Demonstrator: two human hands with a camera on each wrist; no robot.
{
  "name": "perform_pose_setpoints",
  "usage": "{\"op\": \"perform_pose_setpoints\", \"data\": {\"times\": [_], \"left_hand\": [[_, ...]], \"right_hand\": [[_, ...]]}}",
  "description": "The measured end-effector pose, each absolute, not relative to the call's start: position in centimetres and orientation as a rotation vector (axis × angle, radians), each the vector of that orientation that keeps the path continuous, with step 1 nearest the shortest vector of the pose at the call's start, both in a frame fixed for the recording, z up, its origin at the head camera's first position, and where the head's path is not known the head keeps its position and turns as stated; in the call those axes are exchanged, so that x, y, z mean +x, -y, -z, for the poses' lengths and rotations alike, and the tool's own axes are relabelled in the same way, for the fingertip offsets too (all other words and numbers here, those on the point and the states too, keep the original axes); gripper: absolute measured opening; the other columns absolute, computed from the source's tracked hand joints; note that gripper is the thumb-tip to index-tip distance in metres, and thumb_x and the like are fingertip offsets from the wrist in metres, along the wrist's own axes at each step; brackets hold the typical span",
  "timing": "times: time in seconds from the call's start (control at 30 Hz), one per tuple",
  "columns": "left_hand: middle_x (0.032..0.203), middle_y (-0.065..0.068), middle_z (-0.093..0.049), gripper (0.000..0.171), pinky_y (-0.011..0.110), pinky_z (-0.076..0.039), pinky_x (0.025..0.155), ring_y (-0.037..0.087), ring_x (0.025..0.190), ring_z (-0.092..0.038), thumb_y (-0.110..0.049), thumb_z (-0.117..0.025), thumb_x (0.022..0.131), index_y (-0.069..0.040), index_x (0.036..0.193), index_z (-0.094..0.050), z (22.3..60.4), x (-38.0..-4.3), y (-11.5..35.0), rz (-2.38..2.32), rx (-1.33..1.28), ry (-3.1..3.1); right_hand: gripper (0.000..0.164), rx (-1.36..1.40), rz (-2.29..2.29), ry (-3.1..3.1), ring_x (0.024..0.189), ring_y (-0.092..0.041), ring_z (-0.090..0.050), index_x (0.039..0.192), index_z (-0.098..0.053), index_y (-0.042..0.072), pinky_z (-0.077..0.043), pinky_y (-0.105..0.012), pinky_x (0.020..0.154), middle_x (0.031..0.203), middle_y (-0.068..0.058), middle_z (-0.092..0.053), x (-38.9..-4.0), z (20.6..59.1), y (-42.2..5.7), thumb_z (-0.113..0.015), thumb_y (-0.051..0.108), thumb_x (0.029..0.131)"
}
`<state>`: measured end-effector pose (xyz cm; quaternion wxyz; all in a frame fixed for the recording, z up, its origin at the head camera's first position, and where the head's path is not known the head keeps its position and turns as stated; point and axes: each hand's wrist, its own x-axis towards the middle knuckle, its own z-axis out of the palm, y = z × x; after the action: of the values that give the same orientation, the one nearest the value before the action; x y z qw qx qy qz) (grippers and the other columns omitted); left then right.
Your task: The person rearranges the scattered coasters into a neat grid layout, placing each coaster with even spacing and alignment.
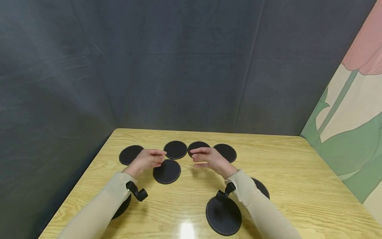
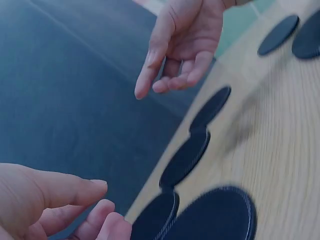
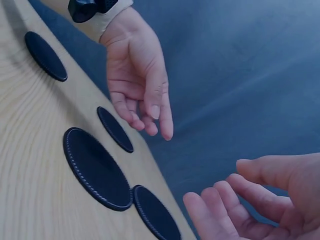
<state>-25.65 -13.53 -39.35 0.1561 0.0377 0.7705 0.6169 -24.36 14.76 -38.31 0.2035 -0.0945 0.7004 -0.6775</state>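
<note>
Both hands hover above a wooden table with nothing in them, palms turned toward each other. My left hand [image 1: 148, 160], fingers loosely bent, overlaps a black round stitched coaster [image 1: 167, 171] in the head view. A second coaster [image 1: 130, 154] lies just behind that hand. My right hand [image 1: 211, 160] is level with it on the other side, fingers relaxed, over the edge of a coaster [image 1: 198, 146] in the back row. In the right wrist view the left hand [image 3: 137, 75] shows slack fingers; the left wrist view shows the right hand [image 2: 185, 47] likewise.
More black coasters [image 1: 175, 149] lie flat about the table [image 1: 298, 172]: one at the back right [image 1: 225, 153], one near the front [image 1: 223, 215], others partly under the forearms. A dark curtain [image 1: 185, 66] hangs behind; a flower-painted wall [image 1: 352, 132] stands at right.
</note>
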Motion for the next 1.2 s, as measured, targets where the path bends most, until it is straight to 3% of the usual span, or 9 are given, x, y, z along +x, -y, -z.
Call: {"op": "perform_pose_setpoints", "data": {"times": [0.2, 0.4, 0.67, 0.97, 1.2], "left_hand": [[0.1, 0.0, -0.067, 0.038, 0.033, -0.055, 0.087, 0.011, 0.091, -0.064, -0.004, -0.061, 0.093, 0.008, 0.129, -0.056, 38.5, -24.5, 11.7, -1.787, 0.232, -2.127], [0.111, 0.007, -0.066, 0.04, 0.031, -0.055, 0.086, 0.008, 0.09, -0.063, -0.006, -0.062, 0.093, 0.009, 0.129, -0.056, 37.8, -23.2, 9.8, -1.75, 0.36, -2.079], [0.101, 0.006, -0.066, 0.034, 0.029, -0.056, 0.078, 0.013, 0.085, -0.064, -0.008, -0.065, 0.091, 0.005, 0.122, -0.062, 37.7, -21.6, 7.1, -1.697, 0.409, -2.08], [0.094, 0.004, -0.064, 0.036, 0.032, -0.057, 0.079, 0.01, 0.083, -0.064, -0.002, -0.065, 0.088, 0.008, 0.122, -0.061, 38.7, -20.0, 4.4, -1.705, 0.447, -1.98], [0.093, 0.005, -0.066, 0.038, 0.028, -0.056, 0.075, 0.014, 0.083, -0.065, -0.001, -0.065, 0.083, 0.008, 0.12, -0.062, 39.9, -18.9, 2.9, -1.66, 0.448, -1.975]], "right_hand": [[0.041, -0.319, 1.876, -1.995, 0.098, -0.017, -0.062, 0.135, -0.049, -0.007, -0.055, -0.038, 0.09, 0.114, -0.012, -0.06, -23.0, 37.5, -16.9, -0.055, 0.01, 0.098], [0.043, -0.346, 1.88, -2.009, 0.1, -0.02, -0.061, 0.135, -0.047, -0.011, -0.055, -0.037, 0.089, 0.112, -0.009, -0.06, -21.7, 37.7, -18.8, -0.055, 0.01, 0.098], [0.045, -0.359, 1.853, -2.028, 0.1, -0.015, -0.062, 0.135, -0.044, -0.013, -0.055, -0.037, 0.09, 0.118, -0.015, -0.058, -19.7, 38.0, -21.1, -0.055, 0.011, 0.098], [0.047, -0.329, 1.788, -2.064, 0.103, -0.023, -0.061, 0.135, -0.044, -0.013, -0.056, -0.038, 0.088, 0.119, -0.018, -0.057, -17.4, 39.4, -23.3, -0.055, 0.015, 0.098], [0.05, -0.283, 1.734, -2.093, 0.104, -0.025, -0.06, 0.136, -0.045, -0.012, -0.056, -0.04, 0.087, 0.12, -0.022, -0.055, -16.0, 40.0, -24.9, -0.057, 0.02, 0.098]]}}
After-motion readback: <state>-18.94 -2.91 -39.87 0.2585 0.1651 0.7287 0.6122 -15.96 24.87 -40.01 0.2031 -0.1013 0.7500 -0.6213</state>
